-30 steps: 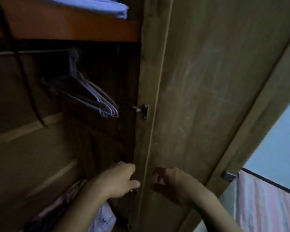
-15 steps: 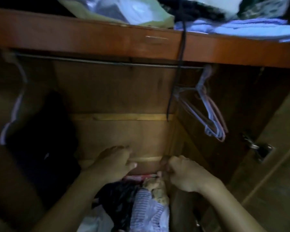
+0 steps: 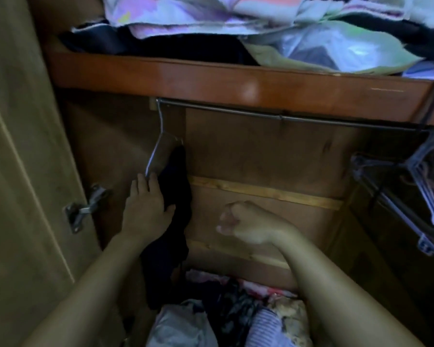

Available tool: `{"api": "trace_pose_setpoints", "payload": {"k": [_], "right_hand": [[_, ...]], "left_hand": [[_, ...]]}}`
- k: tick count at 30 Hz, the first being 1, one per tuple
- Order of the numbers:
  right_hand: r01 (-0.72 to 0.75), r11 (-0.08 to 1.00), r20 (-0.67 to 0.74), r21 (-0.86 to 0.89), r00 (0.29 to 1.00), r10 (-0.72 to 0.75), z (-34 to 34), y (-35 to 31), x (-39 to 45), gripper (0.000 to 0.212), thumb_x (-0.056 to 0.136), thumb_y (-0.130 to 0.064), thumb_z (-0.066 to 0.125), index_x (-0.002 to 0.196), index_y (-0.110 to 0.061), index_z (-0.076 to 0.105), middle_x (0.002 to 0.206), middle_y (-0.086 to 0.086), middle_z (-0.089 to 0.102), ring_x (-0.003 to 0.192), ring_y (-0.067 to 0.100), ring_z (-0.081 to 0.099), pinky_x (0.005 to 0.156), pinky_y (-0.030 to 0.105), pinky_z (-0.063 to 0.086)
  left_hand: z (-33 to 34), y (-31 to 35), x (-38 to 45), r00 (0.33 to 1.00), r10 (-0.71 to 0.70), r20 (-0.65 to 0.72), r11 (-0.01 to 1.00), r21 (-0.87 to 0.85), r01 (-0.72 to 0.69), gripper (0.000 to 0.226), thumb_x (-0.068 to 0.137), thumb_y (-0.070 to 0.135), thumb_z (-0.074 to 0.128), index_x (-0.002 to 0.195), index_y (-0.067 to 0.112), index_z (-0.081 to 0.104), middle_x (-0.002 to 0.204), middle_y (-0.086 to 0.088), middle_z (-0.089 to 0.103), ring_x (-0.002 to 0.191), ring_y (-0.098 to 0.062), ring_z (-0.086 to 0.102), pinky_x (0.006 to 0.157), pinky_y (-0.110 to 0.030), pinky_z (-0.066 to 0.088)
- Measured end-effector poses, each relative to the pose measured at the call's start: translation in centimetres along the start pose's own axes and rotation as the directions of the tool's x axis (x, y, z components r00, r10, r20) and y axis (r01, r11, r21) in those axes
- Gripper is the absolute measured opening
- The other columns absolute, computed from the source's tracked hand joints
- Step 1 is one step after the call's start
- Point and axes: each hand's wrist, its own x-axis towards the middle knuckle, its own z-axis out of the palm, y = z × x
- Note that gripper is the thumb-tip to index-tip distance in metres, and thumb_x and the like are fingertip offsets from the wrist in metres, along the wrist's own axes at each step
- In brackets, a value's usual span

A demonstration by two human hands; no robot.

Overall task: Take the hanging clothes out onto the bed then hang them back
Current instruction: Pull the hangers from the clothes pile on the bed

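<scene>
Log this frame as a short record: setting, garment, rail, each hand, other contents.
setting: open wooden wardrobe
garment: dark cloth on a pale hanger, left end of the metal rail
left hand: fingers straight, resting against the dark garment
right hand: curled, holding nothing
empty hangers: bunched at the rail's right end
top shelf: folded fabrics, plastic bag
floor: heaped clothes
</scene>
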Motion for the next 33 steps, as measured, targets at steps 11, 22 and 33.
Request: {"api": "trace_pose_setpoints", "payload": {"k": [11,22,33], "right_hand": [[0.065,0.965,-0.181,0.252,0.983,-0.019,-0.1,-10.7,10.6,0.054,0.101,-0.049,0.042,0.082,-0.002,0.062,0.085,0.017,0.066,0.087,0.037,0.064,0.069,0.039,0.046],[-0.086,0.924,-0.247,0.371,0.951,0.188,0.0,-11.6,14.4,0.024,0.097,-0.014,0.050,0.096,-0.005,0.072,0.098,0.012,0.069,0.095,0.027,0.066,0.075,0.032,0.053],[0.049,0.910,-0.529,0.411,0.826,0.194,-0.4,-11.5,12.3,0.022,0.087,-0.004,0.050,0.086,-0.019,0.066,0.103,0.010,0.070,0.100,0.028,0.065,0.075,0.023,0.041]], "left_hand": [[0.1,0.2,2.8,0.995,-0.094,0.012,0.976,-0.194,0.095,0.022,0.096,0.016,0.050,0.118,0.013,0.054,0.106,-0.007,0.063,0.094,-0.025,0.062,0.063,-0.031,0.040],[0.7,-0.7,2.1,0.998,0.031,-0.050,0.886,-0.461,-0.050,0.031,0.093,0.016,0.054,0.121,0.026,0.061,0.097,0.003,0.069,0.087,-0.017,0.065,0.073,-0.032,0.054],[0.6,-1.3,0.7,0.995,-0.082,-0.053,0.877,-0.479,0.046,0.046,0.094,0.026,0.055,0.139,0.021,0.049,0.121,-0.002,0.066,0.107,-0.022,0.063,0.092,-0.036,0.051]]}}
